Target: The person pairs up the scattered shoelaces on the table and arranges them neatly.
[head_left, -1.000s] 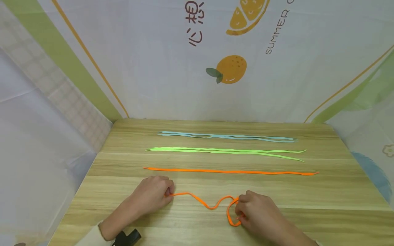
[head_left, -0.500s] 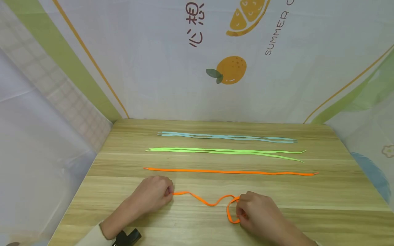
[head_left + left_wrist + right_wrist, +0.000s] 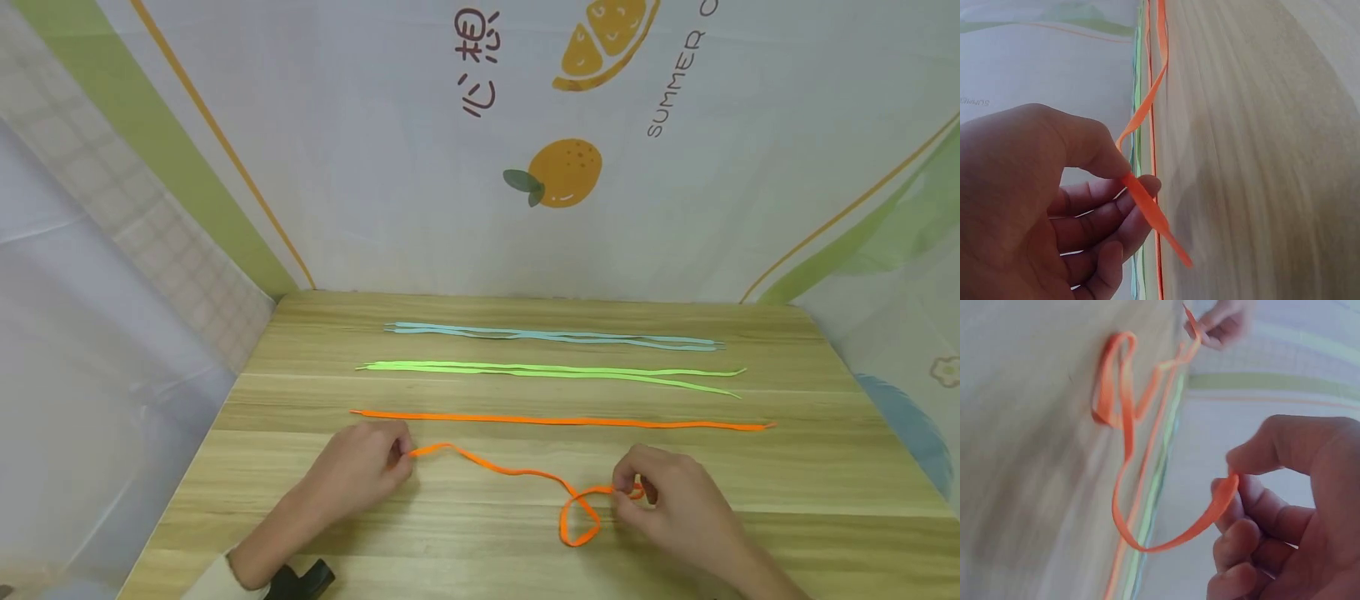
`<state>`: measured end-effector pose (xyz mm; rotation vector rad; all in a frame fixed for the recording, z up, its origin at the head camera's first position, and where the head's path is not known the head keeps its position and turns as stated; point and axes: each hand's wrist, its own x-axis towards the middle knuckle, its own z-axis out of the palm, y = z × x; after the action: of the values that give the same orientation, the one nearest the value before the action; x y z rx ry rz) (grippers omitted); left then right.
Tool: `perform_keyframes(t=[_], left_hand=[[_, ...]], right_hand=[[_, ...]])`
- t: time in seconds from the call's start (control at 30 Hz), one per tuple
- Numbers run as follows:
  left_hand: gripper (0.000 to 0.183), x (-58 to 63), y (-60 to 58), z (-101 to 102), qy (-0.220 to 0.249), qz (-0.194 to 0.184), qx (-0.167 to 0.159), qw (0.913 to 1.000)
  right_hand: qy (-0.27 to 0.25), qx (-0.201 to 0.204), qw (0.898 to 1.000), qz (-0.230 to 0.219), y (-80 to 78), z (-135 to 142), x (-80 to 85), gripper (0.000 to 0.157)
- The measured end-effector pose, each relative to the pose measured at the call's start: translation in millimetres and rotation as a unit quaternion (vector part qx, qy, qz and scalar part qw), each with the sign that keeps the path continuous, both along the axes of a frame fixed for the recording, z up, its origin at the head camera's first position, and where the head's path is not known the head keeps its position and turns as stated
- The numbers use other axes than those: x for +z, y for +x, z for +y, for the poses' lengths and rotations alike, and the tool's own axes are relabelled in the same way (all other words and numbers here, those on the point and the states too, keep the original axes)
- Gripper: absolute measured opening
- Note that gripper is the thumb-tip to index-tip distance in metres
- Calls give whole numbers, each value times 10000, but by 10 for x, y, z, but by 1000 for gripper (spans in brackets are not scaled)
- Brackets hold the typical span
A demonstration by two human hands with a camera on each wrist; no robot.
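An orange shoelace [image 3: 510, 472] stretches between both hands, with a loop near its right part on the table. My left hand [image 3: 363, 468] pinches it between thumb and index finger; in the left wrist view the lace's short end [image 3: 1175, 249] sticks out past the fingertips. My right hand [image 3: 678, 510] pinches the other part between thumb and fingers, and in the right wrist view the held shoelace [image 3: 1166, 544] droops in a curve below the fingertips. Just beyond the hands, a second orange shoelace [image 3: 562, 421] lies straight across the table.
Two green shoelaces [image 3: 525, 369] lie side by side behind the straight orange one. Farther back are two light blue shoelaces [image 3: 555, 335]. A printed white cloth [image 3: 405, 208] hangs behind the wooden table [image 3: 465, 550]. Something black [image 3: 303, 581] shows by the left wrist.
My left hand has shifted slightly left and away from me. My right hand has moved right and away from me, drawing the shoelace out; its loop now lies clear of the fingers.
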<state>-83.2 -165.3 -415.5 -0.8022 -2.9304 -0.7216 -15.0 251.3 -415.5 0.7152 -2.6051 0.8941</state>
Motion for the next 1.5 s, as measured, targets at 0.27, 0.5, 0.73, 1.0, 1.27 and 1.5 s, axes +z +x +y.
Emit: perform_keyframes(t=[0.27, 0.5, 0.73, 1.0, 1.27, 1.5], left_hand=[[13, 28, -16, -118, 41, 16, 100, 9999], [12, 59, -28, -253, 224, 271, 238, 9991], [15, 53, -50, -395, 391, 205, 487, 9978], [16, 50, -109, -557, 457, 93, 769, 9959], [11, 44, -154, -685, 466, -87, 992, 9939], [5, 62, -180, -706, 488, -68, 847, 9952]], right_hand=[[-400, -498, 9979, -51, 22, 288, 168, 45], [-604, -1191, 9901, -441, 50, 570, 219, 38], [-691, -1799, 9802, -447, 56, 808, 189, 29], [-618, -2659, 9612, -389, 86, 1119, 201, 20], [-723, -3643, 9270, -512, 208, 1448, 223, 6], [-1125, -4293, 8908, -977, 215, 1654, 256, 22]])
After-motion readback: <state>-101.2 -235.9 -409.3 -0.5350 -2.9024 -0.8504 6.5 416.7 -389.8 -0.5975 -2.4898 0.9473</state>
